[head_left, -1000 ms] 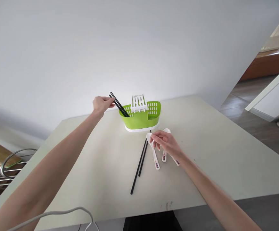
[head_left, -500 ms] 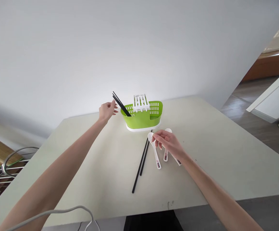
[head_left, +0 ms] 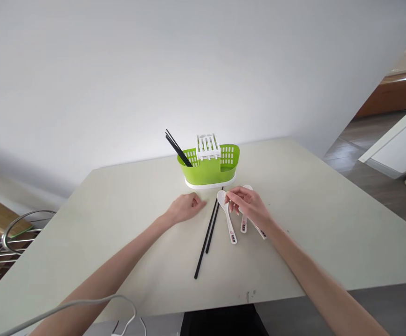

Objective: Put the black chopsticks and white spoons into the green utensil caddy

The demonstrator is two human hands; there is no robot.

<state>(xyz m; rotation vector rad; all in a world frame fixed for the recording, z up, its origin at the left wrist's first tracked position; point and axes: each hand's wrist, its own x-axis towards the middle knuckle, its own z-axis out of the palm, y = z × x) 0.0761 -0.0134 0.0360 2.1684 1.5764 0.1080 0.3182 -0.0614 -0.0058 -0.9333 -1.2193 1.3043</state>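
My left hand (head_left: 186,207) hangs low over the table, left of two black chopsticks (head_left: 206,240). Its fingers are curled in, the thumb points right, and nothing shows in it. My right hand (head_left: 247,203) is bent into a loose pinch at the bowl of a white spoon (head_left: 229,223); whether anything is between the fingertips is hidden. Two more spoons lie partly under this hand, one with a printed handle (head_left: 244,225). Behind the hands stands a green basket (head_left: 206,174) with a white slatted top piece (head_left: 208,146). Several black chopsticks (head_left: 178,148) lean in its left compartment.
The pale table (head_left: 133,275) reaches the wall at the back. A grey cable (head_left: 84,302) loops over my left forearm at the front. A metal rack with a wooden board (head_left: 0,214) stands left of the table, and a white cabinet side (head_left: 398,135) is at the right.
My left hand has left the chopsticks in the basket and come down and to the right, its fingers now curled. My right hand stays by the spoons. The view has shifted slightly.
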